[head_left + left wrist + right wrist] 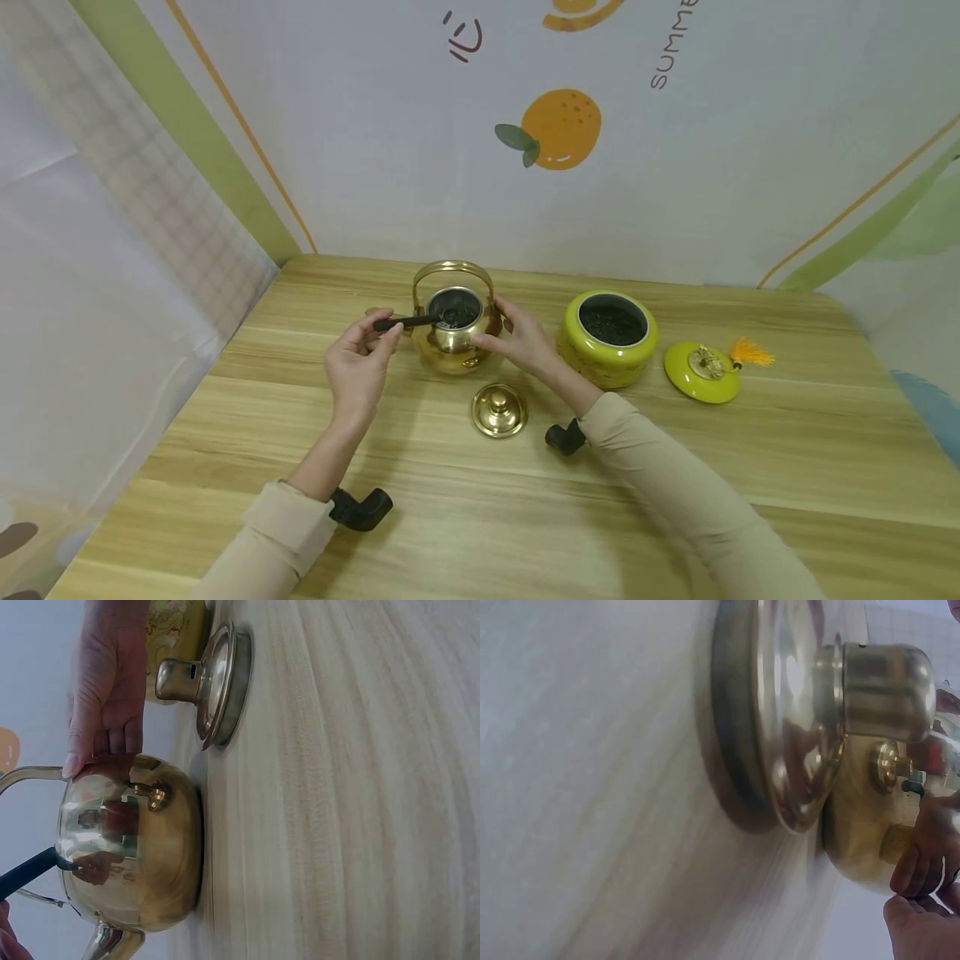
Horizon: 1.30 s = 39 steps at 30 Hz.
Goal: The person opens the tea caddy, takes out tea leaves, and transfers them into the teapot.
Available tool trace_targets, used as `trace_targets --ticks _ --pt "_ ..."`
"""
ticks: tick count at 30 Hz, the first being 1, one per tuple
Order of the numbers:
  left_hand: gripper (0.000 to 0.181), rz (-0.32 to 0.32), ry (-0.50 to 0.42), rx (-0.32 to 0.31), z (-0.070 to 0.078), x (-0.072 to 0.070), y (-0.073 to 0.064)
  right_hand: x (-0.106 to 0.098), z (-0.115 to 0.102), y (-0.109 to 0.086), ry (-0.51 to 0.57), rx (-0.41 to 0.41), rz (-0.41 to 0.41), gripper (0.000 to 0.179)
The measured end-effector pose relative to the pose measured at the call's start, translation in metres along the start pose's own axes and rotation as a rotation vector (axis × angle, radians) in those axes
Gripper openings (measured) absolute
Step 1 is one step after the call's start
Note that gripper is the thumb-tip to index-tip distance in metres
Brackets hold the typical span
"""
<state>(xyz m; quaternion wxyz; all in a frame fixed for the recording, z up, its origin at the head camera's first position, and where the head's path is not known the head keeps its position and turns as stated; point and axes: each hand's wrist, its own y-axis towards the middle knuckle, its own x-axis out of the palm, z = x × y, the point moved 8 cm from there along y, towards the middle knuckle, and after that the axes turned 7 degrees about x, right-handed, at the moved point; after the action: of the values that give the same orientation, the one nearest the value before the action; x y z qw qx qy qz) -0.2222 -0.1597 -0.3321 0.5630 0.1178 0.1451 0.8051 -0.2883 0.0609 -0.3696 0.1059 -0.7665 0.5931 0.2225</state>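
Observation:
A shiny gold teapot [453, 354] with an arched handle stands uncovered near the table's back edge. My left hand [357, 367] pinches a black spoon [405, 322] by its handle, just left of the teapot. The spoon's far end lies over the teapot's mouth; in the left wrist view its handle [28, 873] slants up to the rim. My right hand [528, 340] holds the teapot's right side, thumb in front and fingers towards the back, partly hidden. The gold lid [498, 411] lies knob up on the table in front of the teapot.
Right of the teapot stands a yellow-green jar [611, 362] with dark loose contents. Its lid [701, 372], with an orange tassel [752, 352], lies farther right. Black wrist devices [362, 509] hang at both cuffs. A printed cloth [420, 175] rises behind the wooden table [465, 533].

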Motion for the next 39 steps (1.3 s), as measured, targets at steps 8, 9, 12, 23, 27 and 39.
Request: trace_targets --ticks 8,9,12,23,27,39 --pt "0.025 -0.062 0.061 0.066 0.031 0.009 -0.008 0.0 0.001 -0.001 0.014 0.005 0.004 0.07" --pt "0.024 -0.071 0.061 0.078 0.032 0.01 -0.008 0.0 0.001 -0.001 0.015 0.004 0.004 0.07" --pt "0.023 -0.094 0.064 0.107 0.033 0.011 -0.009 0.0 0.001 -0.001 0.035 0.003 0.001 0.069" --pt "0.017 -0.092 0.144 0.211 0.036 0.011 -0.011 0.0 0.0 -0.002 0.028 0.009 0.001 0.072" --pt "0.017 -0.063 0.1 0.196 0.02 0.005 -0.007 0.001 0.0 -0.002 0.042 0.011 -0.001 0.072" --pt "0.02 0.08 -0.044 -0.152 -0.004 -0.033 -0.011 0.001 0.0 -0.002 0.052 0.007 -0.012 0.071"
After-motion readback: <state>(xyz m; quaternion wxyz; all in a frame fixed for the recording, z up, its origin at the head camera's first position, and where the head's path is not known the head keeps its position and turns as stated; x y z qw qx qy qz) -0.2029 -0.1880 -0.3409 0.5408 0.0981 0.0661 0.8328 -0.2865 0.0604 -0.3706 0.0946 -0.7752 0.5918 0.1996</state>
